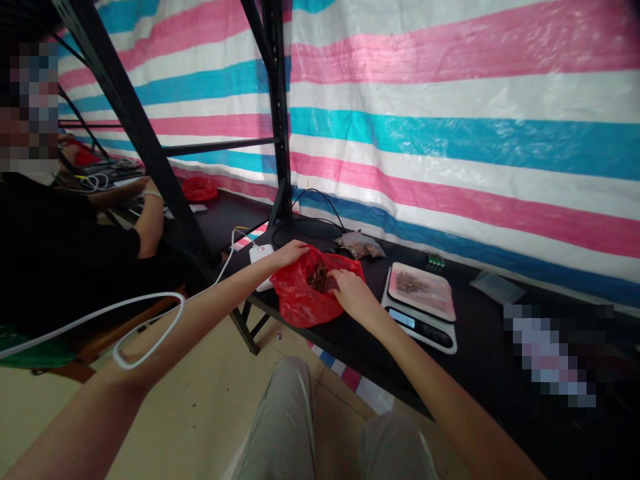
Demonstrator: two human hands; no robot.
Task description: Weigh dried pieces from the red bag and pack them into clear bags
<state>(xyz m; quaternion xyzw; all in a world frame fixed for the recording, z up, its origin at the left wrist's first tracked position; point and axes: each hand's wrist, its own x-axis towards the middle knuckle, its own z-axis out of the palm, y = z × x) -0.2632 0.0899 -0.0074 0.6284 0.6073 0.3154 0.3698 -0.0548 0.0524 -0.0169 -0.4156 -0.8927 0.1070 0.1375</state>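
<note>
A red plastic bag (pixel 305 310) sits at the table's front edge, its mouth gaping toward me. Small brown pieces (pixel 317 277) lie inside it. My left hand (pixel 294 252) is closed on the bag's rim at the upper left. At the right side of the mouth is my right hand (pixel 349 288), its fingers curled close to the brown pieces; what they hold is too small to make out. Right of that hand stands a white digital scale (pixel 425 333) with a lit display. A clear bag with brown pieces (pixel 411 282) rests on its tray.
Filled clear zip bags (pixel 360 245) lie behind the red bag. A flat clear bag (pixel 497 288) and green batteries (pixel 435 260) are near the scale. A white power strip (pixel 261 253) is at left. A black metal post (pixel 280 113) rises behind. Another person (pixel 60 247) sits left.
</note>
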